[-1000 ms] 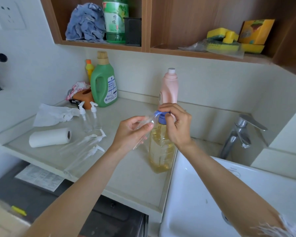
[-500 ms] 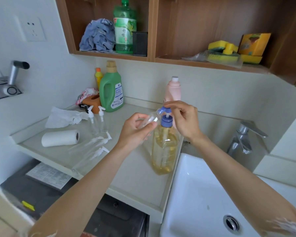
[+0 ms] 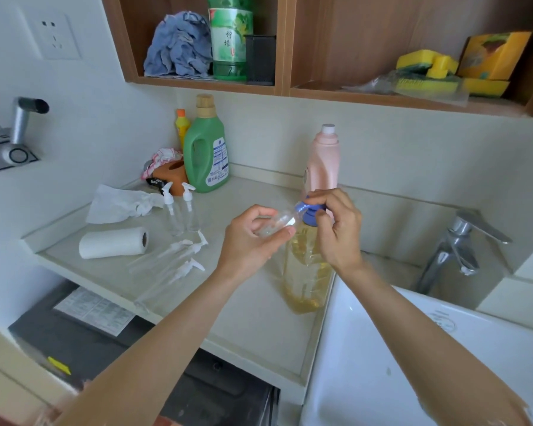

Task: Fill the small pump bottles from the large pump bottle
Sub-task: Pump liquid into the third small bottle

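— Where was the large pump bottle (image 3: 305,265)?
— Mid-frame, at the counter (image 3: 253,305) edge; my right hand (image 3: 339,232) pressed its blue pump head (image 3: 310,210)
— The left hand (image 3: 250,241)?
— I pinched a small clear bottle (image 3: 277,222), tilted against the nozzle

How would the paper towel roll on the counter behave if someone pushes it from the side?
The paper towel roll lies on its side on the counter, so a push across its length would probably make it roll. It looks light for its size and soft, so it should dent a little rather than break. The loose outer sheet may unwind.
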`<state>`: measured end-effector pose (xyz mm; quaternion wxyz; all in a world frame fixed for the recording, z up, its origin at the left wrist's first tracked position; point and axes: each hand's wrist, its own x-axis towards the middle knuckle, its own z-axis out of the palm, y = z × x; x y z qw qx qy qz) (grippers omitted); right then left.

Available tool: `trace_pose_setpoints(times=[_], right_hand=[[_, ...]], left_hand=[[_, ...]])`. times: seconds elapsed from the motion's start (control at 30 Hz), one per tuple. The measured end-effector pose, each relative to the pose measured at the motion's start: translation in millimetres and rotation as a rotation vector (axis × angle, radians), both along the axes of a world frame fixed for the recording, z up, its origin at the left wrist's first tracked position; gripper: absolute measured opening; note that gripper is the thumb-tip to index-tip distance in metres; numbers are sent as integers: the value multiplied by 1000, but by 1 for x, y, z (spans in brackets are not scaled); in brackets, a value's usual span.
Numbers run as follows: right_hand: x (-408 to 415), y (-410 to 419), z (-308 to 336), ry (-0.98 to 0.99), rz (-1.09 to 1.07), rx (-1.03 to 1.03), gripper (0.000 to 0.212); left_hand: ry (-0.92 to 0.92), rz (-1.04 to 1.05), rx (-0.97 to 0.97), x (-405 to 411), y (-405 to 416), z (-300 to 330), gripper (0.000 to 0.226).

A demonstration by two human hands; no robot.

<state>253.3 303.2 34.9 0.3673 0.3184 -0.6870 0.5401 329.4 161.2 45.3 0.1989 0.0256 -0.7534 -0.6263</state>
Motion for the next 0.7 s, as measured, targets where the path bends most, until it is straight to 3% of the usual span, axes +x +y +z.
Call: trace_pose_setpoints(times=[0.3,0.5,0.7], right_hand=[[2,22,35,-81,77,156,36],[-8,19,38,7,41,233,33],[-4,1,12,62,-13,-7,34]], left_hand=[[-11,13,-25,0,2,10,27],[58,-10,-37,4,0,12,29],[66,3,-46,4,-6,11,36]])
